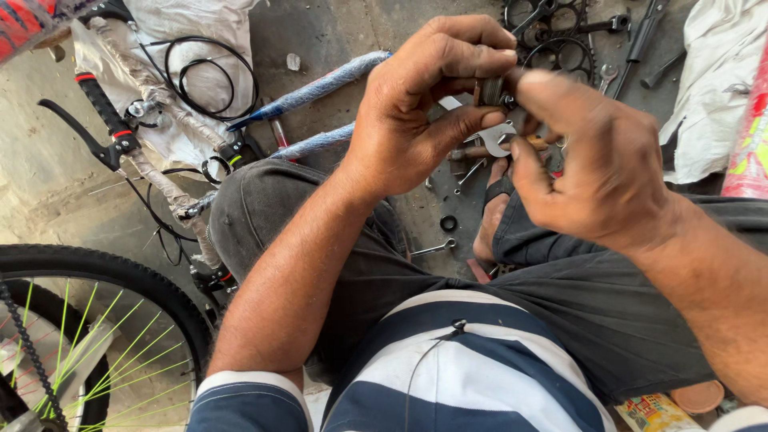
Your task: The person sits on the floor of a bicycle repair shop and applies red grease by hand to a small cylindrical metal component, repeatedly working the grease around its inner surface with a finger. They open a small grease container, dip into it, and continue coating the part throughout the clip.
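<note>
From my feed, both hands are raised in front of the chest, meeting at about 1 o'clock from the middle of the view. The left hand (416, 112) has its fingers (468, 52) curled over and pinched together with the thumb on a small dark metal part (490, 90), ribbed like a short threaded piece. The right hand (596, 164) comes in from 3 o'clock; its thumb and fingertips close on the same part from the other side, so the two hands touch around it. I cannot make out the part's far end, as the fingers cover it.

Below the hands lies the concrete floor (320, 36), strewn with tools. A small spanner (433, 248) lies at 6 o'clock from the hands, beside the dark-trousered knee (264, 200), with a black rubber ring (449, 223) just above it. At 12 o'clock, past the fingertips, sit toothed chainrings (564, 52). Two fork legs wrapped in blue film (320, 88) stretch off toward 10 o'clock, next to a handlebar with a black grip and brake lever (100, 120). A coil of black cable (212, 76) rests on white wrapping there. At 8 o'clock stands a bicycle wheel (96, 320) with bright green spokes.
</note>
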`<action>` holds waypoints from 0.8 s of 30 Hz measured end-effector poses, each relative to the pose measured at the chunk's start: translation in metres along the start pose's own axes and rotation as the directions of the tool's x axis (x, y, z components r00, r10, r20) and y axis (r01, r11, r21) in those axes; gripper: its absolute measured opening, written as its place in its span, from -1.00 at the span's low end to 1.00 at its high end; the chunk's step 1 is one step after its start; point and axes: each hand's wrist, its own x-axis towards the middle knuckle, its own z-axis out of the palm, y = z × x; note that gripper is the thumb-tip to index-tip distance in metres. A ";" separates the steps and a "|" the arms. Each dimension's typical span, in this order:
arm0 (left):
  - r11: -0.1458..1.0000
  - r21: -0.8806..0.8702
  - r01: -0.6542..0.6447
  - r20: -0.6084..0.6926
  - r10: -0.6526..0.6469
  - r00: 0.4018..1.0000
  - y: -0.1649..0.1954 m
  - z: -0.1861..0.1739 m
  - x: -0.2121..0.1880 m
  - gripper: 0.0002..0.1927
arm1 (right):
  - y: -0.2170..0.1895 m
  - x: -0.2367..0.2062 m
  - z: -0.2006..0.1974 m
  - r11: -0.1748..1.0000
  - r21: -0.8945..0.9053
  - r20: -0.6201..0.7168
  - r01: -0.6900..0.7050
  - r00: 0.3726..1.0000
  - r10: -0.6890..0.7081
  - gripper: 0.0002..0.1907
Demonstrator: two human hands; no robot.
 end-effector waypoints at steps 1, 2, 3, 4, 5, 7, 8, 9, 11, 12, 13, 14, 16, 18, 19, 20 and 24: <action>0.999 0.052 -0.011 0.003 0.011 1.000 0.000 -0.002 -0.001 -0.60 | -0.002 0.002 0.000 0.982 -0.180 -0.001 0.063 0.998 -0.064 -0.31; 0.997 0.081 -0.003 0.001 0.003 1.000 0.001 -0.004 -0.003 -0.59 | -0.004 0.001 -0.005 0.993 0.036 -0.018 -0.110 0.994 0.111 -0.34; 0.997 0.080 0.002 -0.061 0.003 0.998 0.001 -0.006 -0.004 -0.60 | -0.004 -0.002 -0.016 0.930 0.246 0.003 -0.273 0.960 0.281 -0.38; 0.997 0.079 0.008 -0.122 0.002 0.992 0.000 -0.008 -0.005 -0.60 | 0.000 -0.005 -0.023 0.802 0.436 0.053 -0.408 0.901 0.430 -0.41; 0.999 0.052 0.006 -0.239 0.007 0.971 -0.001 -0.011 -0.005 -0.62 | 0.009 -0.008 -0.025 0.794 0.437 0.004 -0.421 0.884 0.467 -0.51; 0.999 -0.042 -0.019 -0.457 -0.002 0.890 -0.001 -0.023 -0.004 -0.67 | 0.042 -0.012 -0.010 0.811 0.368 -0.049 -0.455 0.861 0.505 -0.65; 0.993 -0.115 -0.024 -0.533 -0.041 0.845 0.000 -0.031 -0.006 -0.68 | 0.061 -0.016 0.001 0.830 0.292 -0.051 -0.476 0.858 0.511 -0.68; 0.982 -0.185 -0.042 -0.604 -0.080 0.793 0.002 -0.039 -0.008 -0.68 | 0.084 -0.018 0.018 0.865 0.127 -0.011 -0.486 0.871 0.491 -0.67; 0.938 -0.344 -0.042 -0.679 -0.218 0.701 0.004 -0.048 -0.014 -0.62 | 0.124 -0.020 0.069 0.848 0.054 0.236 -0.527 0.832 0.502 -0.62; 0.936 -0.350 -0.047 -0.684 -0.221 0.695 0.004 -0.051 -0.017 -0.65 | 0.135 -0.023 0.100 0.747 -0.021 0.368 -0.665 0.689 0.624 -0.53; 0.933 -0.355 -0.053 -0.690 -0.224 0.688 0.005 -0.054 -0.020 -0.65 | 0.143 -0.025 0.129 0.748 -0.121 0.425 -0.653 0.646 0.634 -0.48; 0.936 -0.348 -0.053 -0.705 -0.224 0.673 0.006 -0.057 -0.023 -0.64 | 0.146 -0.024 0.158 0.741 -0.134 0.474 -0.659 0.614 0.631 -0.45; 0.943 -0.330 -0.039 -0.740 -0.233 0.631 0.008 -0.061 -0.028 -0.60 | 0.143 -0.020 0.205 0.720 -0.042 0.518 -0.692 0.602 0.608 -0.38; 0.946 -0.325 -0.009 -0.767 -0.258 0.588 0.009 -0.063 -0.031 -0.59 | 0.134 -0.009 0.243 0.625 0.045 0.456 -0.779 0.573 0.681 -0.31; 0.942 -0.336 0.010 -0.771 -0.281 0.571 0.009 -0.064 -0.031 -0.59 | 0.127 -0.002 0.256 0.565 0.093 0.391 -0.820 0.552 0.737 -0.28; 0.937 -0.347 0.029 -0.774 -0.304 0.555 0.009 -0.064 -0.030 -0.59 | 0.123 0.006 0.265 0.542 0.139 0.303 -0.829 0.557 0.773 -0.30; 0.921 -0.385 0.059 -0.771 -0.356 0.529 0.009 -0.069 -0.030 -0.60 | 0.124 0.037 0.280 0.451 0.228 0.076 -0.863 0.478 0.875 -0.39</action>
